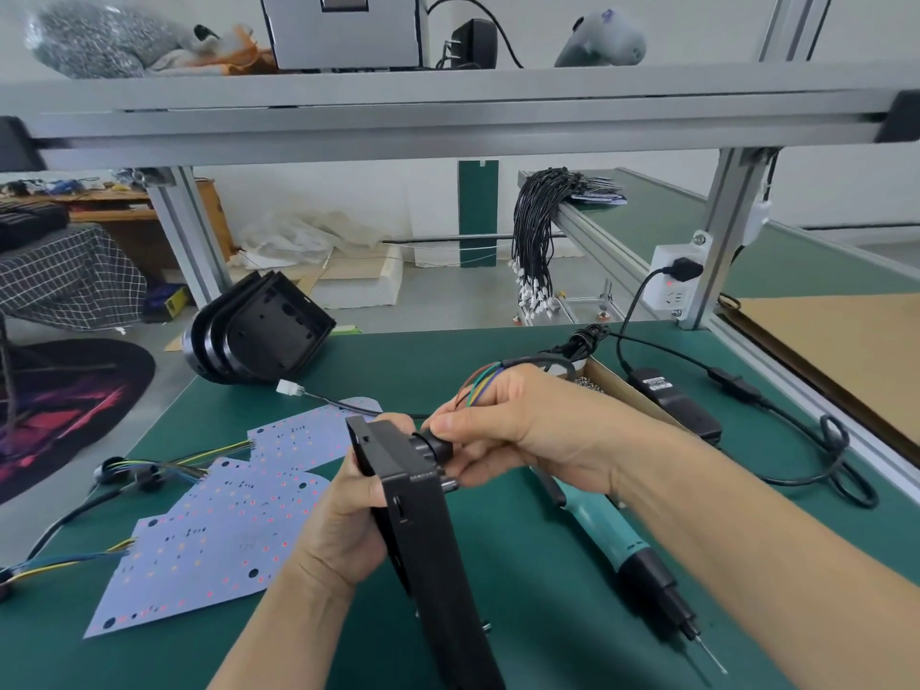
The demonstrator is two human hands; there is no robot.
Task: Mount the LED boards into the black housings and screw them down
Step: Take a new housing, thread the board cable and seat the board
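A person's two bare hands work over a green bench mat (522, 565). The left hand (348, 515) grips a black housing (428, 530) held on edge above the mat, fingers curled round its far face and thumb on the near side. The right hand (498, 425) pinches a round black cable gland (432, 444) on the housing's upper end between thumb and curled fingers; coloured wires (480, 385) (red, green, yellow and blue) run out from under its knuckles into a black cable.

To the left, flat on the mat, lie white LED boards (214, 530) dotted with red and orange LEDs, each with wires attached; faint handwriting on the nearest board is too blurred to read. A stack of more black housings (259, 336) stands at the bench's far edge. A teal electric screwdriver (627, 550) lies to the right, beside a black power adapter (672, 400) whose label is unreadable.
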